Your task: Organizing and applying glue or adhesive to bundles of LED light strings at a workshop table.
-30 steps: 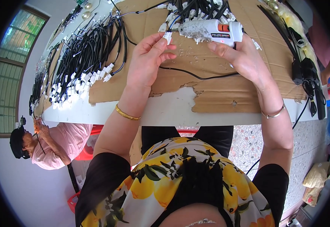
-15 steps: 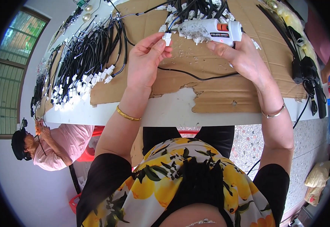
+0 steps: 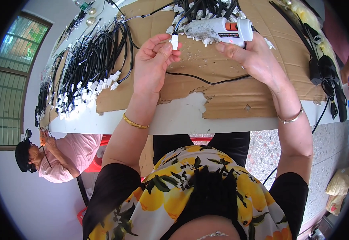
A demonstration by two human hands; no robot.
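Note:
Between the thumb and fingers of my left hand [image 3: 153, 60] is a small white plug connector [image 3: 174, 42], with a dark cable running up from it. My right hand [image 3: 258, 58] grips a white hot glue gun [image 3: 238, 31] with an orange part on its body. Smeared, clear-looking residue covers the gun's front, and its nozzle points left, close to the top of the connector. Behind the gun lies a bundle of black cables [image 3: 200, 9] with white connectors. Another large pile of black cables [image 3: 90, 52] with white connector ends spreads to my left.
Brown cardboard [image 3: 238, 100] with torn edges covers much of the white table [image 3: 174, 120]. A black cord [image 3: 206, 81] crosses it beneath my hands. Black power adapters [image 3: 321, 70] lie at the right edge. At the far left, another person [image 3: 68, 156] in pink holds an orange tool.
Both hands stay in nearly the same place, with the connector and the glue gun shifted very slightly. The gun's nozzle remains close to the connector.

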